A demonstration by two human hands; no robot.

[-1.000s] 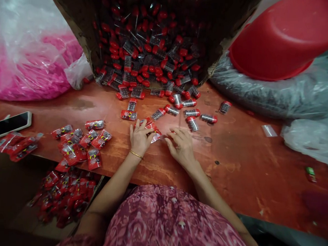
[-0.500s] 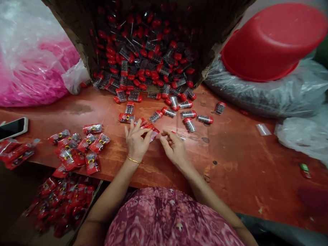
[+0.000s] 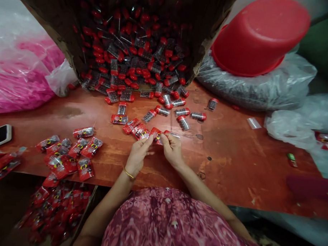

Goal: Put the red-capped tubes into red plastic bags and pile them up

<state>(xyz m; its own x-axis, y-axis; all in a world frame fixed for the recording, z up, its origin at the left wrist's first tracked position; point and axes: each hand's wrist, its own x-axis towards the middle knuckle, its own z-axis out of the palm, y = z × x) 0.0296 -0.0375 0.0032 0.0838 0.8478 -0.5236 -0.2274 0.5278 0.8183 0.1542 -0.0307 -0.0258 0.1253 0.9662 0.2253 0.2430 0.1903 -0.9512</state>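
Note:
My left hand [image 3: 139, 153] and my right hand [image 3: 172, 150] meet over the middle of the table, both pinching the near edge of a small red printed packet [image 3: 155, 132]. Thumbs lie on its upper side; the fingertips beneath are partly hidden. Just beyond my left hand lie red printed packets [image 3: 140, 131], partly overlapping. Another red and clear piece [image 3: 171, 134] shows behind my right fingers. Farther back several clear tubes with red caps and dark contents [image 3: 183, 122] are scattered on the table.
A cardboard box [image 3: 60, 37] on its side spills red-capped tubes. Filled red packets [image 3: 59, 162] are piled left, with more [image 3: 58, 212] in a container below. A phone [image 3: 1, 135], a pink-filled bag [image 3: 19, 77], a red tub [image 3: 260, 37] and plastic bags [image 3: 290, 129] flank the work area.
My left hand has turned inward and come nearer my right, its spread fingers drawing together. Both now grip one red packet. The whole view has shifted slightly.

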